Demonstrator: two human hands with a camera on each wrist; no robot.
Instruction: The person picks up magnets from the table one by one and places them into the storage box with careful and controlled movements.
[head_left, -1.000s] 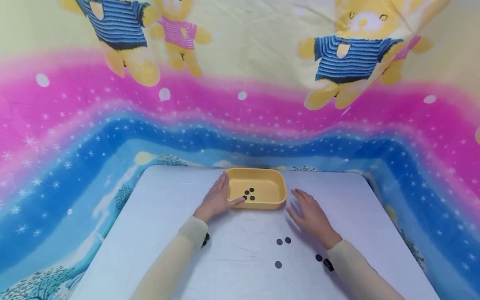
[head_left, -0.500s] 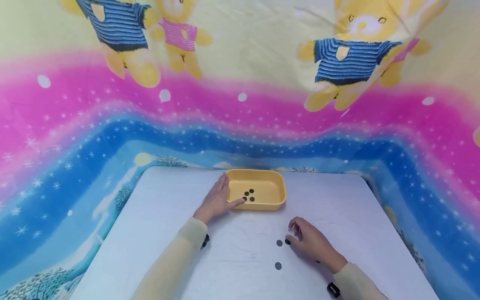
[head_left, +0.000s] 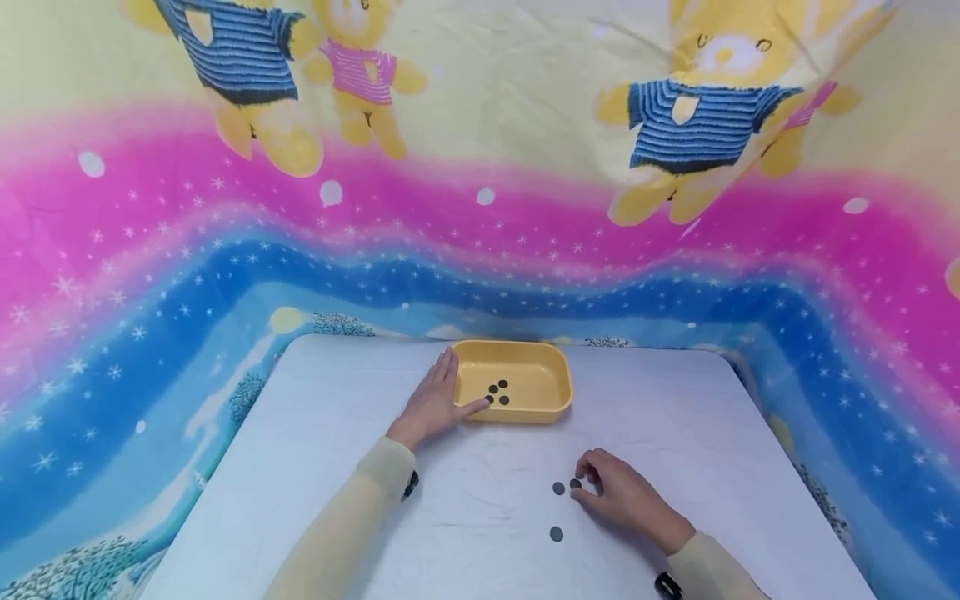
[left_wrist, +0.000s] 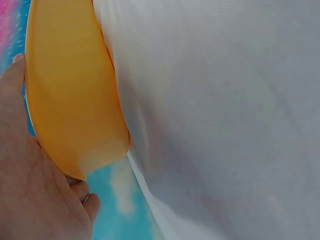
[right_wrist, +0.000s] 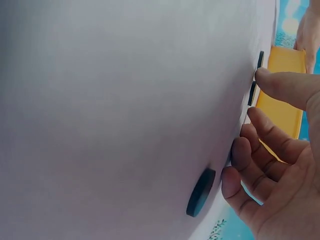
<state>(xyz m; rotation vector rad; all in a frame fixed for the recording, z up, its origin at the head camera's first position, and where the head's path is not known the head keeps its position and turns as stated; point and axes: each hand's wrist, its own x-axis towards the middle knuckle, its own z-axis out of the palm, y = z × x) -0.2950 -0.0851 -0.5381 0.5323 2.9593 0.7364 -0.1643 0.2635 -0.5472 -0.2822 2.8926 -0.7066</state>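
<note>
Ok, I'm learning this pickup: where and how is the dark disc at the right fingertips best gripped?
Probably pinch the dark disc by its thin rim, at the near and far edges, with the right hand coming from the right: the disc lies flat, and a second disc sits close on its left.

Left hand (head_left: 429, 403) spread, right hand (head_left: 624, 495) curved

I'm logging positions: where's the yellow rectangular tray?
In the head view, the yellow tray sits centred far back on the white table, its left end against the left hand.
</note>
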